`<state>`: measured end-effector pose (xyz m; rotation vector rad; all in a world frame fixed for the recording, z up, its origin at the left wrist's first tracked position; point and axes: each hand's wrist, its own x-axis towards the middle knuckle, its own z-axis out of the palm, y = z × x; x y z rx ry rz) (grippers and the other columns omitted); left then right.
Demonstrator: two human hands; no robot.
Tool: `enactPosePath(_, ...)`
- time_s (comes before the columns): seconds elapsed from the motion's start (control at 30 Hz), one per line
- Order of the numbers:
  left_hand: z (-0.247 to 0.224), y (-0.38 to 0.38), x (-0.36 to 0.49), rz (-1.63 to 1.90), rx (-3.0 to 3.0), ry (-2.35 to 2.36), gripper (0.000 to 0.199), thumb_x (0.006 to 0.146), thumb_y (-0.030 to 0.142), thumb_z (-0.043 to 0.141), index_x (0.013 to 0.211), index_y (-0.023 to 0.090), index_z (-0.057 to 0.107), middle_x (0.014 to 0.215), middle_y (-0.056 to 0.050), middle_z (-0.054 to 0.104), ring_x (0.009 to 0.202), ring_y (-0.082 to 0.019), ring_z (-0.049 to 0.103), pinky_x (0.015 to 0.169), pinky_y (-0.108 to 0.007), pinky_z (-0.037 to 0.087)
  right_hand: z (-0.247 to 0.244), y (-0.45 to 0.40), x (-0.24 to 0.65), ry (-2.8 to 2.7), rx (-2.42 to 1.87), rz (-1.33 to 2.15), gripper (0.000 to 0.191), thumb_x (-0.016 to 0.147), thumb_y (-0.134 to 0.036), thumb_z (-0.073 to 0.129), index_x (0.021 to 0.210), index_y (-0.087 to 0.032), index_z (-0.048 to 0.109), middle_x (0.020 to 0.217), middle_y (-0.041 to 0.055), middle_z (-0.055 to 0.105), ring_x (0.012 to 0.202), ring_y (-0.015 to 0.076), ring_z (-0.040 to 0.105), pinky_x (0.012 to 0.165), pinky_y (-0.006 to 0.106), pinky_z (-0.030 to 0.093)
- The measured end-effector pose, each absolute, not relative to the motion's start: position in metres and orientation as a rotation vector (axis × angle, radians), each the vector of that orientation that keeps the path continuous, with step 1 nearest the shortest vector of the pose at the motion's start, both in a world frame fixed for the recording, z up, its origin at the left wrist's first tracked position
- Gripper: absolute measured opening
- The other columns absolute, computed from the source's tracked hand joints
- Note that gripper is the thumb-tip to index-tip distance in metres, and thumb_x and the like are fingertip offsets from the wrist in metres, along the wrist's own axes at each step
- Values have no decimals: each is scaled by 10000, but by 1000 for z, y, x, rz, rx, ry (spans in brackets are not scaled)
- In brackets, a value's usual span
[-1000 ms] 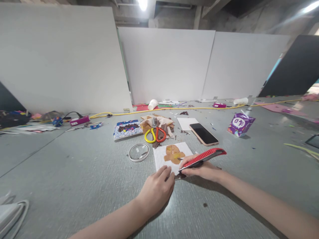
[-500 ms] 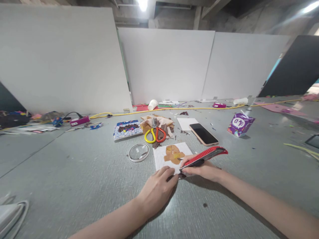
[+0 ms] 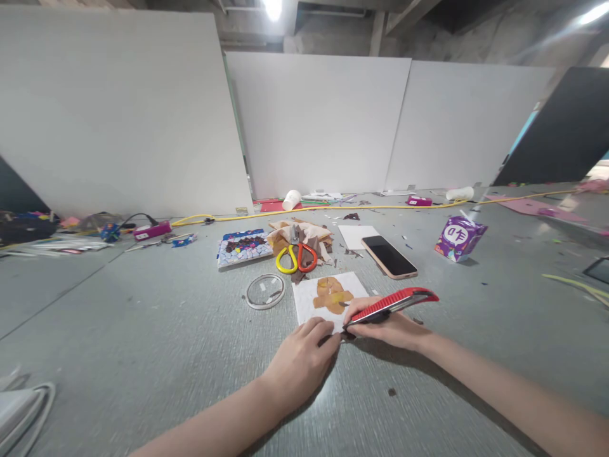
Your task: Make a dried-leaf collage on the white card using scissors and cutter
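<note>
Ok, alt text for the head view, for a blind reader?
The right hand holds a red-and-black utility knife at the near edge of a flat white board with tan patches, beside the left hand. Beyond lie scissors with yellow and red handles.

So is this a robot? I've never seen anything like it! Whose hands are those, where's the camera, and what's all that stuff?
No robot here: those are a person's bare left hand and right hand. The camera is worn on the person's head, looking forward and down. The right hand holds a red and black utility knife, slanting down toward a flat white square with tan patches on it. The left hand rests at the square's near edge. On the grey surface also lie scissors with yellow and orange-red handles and a black-screened phone with a pale pink edge. A purple drink carton stands farther right.
</note>
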<state>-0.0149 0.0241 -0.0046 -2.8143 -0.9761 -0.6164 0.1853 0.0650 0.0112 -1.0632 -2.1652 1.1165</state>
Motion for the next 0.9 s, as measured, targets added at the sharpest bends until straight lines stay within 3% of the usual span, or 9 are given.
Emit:
enactPosePath(0.23, -5, 24, -14, -747, -2826, -1062, 175, 826, 90, 378, 960, 137, 481, 912, -81, 591, 910, -192, 545, 745, -336, 512, 11, 64, 183, -2097, -1137, 1147, 79, 724, -246, 569, 762, -197, 616, 805, 7, 617, 785, 160, 563, 731, 269, 421)
enactPosePath(0.4, -4, 24, -13, -752, -2857, -1161, 183, 812, 84, 354, 963, 151, 433, 899, -82, 586, 861, -187, 566, 702, -327, 514, 10, 63, 179, -1873, -1204, 1246, 137, 733, -277, 554, 844, -201, 579, 634, -31, 562, 580, 120, 537, 583, 243, 429)
enactPosePath(0.6, -2, 24, -13, -725, -2881, -1169, 166, 822, 87, 357, 956, 143, 436, 907, -92, 582, 878, -199, 556, 713, -340, 508, 10, 63, 174, -1907, -1149, 1308, 154, 671, -285, 634, 789, -194, 597, 720, -11, 614, 670, 134, 569, 651, 251, 438)
enactPosePath(0.9, -6, 26, -14, -776, -2857, -1088, 167, 823, 82, 365, 961, 130, 445, 901, -91, 594, 921, -204, 547, 751, -342, 508, 0, 68, 173, -1743, -1130, 1402, 202, 588, -216, 686, 694, -184, 518, 640, -35, 604, 600, 119, 561, 589, 238, 440)
